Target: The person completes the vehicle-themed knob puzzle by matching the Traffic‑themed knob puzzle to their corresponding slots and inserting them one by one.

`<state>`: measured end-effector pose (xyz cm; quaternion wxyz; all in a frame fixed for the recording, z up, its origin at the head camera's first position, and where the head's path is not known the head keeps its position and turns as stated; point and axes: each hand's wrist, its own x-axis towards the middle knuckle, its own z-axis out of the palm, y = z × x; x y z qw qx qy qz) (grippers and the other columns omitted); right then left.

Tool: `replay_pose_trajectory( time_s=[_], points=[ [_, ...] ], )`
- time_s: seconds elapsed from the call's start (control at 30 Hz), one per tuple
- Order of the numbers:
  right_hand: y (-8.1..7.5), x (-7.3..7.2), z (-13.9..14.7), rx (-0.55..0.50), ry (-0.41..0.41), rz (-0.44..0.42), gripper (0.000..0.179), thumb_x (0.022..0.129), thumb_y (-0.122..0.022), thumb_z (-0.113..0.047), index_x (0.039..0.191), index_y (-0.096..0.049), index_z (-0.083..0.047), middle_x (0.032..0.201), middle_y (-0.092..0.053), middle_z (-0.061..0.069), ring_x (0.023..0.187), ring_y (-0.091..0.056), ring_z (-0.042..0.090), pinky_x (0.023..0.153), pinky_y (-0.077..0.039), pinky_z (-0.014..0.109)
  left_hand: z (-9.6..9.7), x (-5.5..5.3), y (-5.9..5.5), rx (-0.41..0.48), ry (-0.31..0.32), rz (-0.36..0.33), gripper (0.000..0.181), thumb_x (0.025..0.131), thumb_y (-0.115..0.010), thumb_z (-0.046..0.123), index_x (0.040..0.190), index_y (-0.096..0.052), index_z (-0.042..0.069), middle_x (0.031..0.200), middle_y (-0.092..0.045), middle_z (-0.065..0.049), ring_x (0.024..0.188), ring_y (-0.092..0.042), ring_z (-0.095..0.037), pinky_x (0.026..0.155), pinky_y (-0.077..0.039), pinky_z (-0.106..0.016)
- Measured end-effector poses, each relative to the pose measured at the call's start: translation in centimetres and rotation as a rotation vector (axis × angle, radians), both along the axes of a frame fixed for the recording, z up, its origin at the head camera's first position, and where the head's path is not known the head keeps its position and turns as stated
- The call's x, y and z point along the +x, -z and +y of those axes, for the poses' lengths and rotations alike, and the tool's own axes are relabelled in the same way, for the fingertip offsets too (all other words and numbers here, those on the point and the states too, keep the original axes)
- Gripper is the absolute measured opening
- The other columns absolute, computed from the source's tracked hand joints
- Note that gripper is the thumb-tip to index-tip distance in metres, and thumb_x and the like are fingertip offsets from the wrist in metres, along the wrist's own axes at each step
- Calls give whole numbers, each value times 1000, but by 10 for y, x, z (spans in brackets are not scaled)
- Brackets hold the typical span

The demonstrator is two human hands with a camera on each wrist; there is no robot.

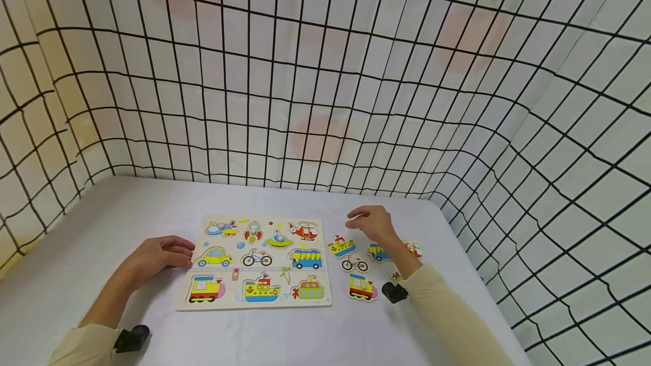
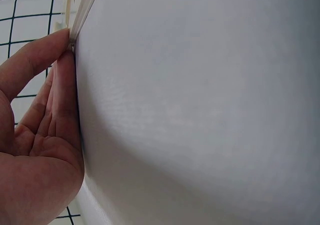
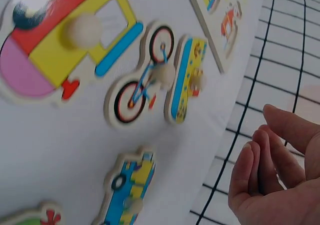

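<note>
My left hand (image 1: 160, 257) rests at the left edge of a wooden vehicle puzzle board (image 1: 233, 297). In the left wrist view its fairly straight fingers (image 2: 65, 95) lie along the table, their tips and the thumb touching the board's edge. My right hand (image 1: 373, 223) hovers above the table with relaxed, bent fingers and nothing held. Nearest below it are a boat piece (image 1: 342, 245) and a bus piece (image 1: 377, 252). A bicycle piece (image 3: 162, 75) and a train piece (image 3: 87, 32), both with round knobs, lie closer to my body.
A helicopter piece (image 1: 413, 248) lies beside my right forearm, partly covered by it. Another piece (image 1: 396, 277) with a red propeller is mostly hidden under the wrist. Black grid netting (image 1: 315, 89) over white cloth walls the table (image 1: 244, 343) at the back and sides.
</note>
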<state>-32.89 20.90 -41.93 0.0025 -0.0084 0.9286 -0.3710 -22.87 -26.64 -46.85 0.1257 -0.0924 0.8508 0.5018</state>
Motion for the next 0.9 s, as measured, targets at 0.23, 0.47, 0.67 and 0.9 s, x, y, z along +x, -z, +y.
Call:
replay_pose_trajectory(
  time_s=[0.23,0.47,0.67,0.9],
  points=[
    [-3,0,39,-24,76,-15,26,87,-79,-26,109,-78,-12,106,-76,10,99,-67,29,84,-52,42,1,-1,0,-3,-6,-8,54,81,-82,17,128,-63,-2,106,-76,-7,99,-64,-22,93,-50,-46],
    [-3,3,69,-50,107,-10,33,90,-76,-31,116,-75,-10,118,-73,13,105,-67,31,86,-53,40,1,-1,-1,4,-17,-18,55,79,-83,16,127,-63,-1,107,-76,-8,100,-64,-23,97,-48,-52],
    [-2,4,86,-70,141,-51,39,92,-74,-31,123,-71,-8,127,-70,16,116,-63,37,95,-52,46,0,-1,0,5,-15,-20,55,80,-83,17,128,-63,-2,107,-76,-8,99,-65,-22,95,-49,-49],
    [6,4,109,-78,192,-86,41,94,-72,-32,128,-69,-8,129,-68,18,120,-62,38,101,-49,49,-1,-2,2,8,-20,-22,57,79,-83,17,128,-63,0,108,-76,-8,100,-66,-22,99,-48,-52]
  ],
)
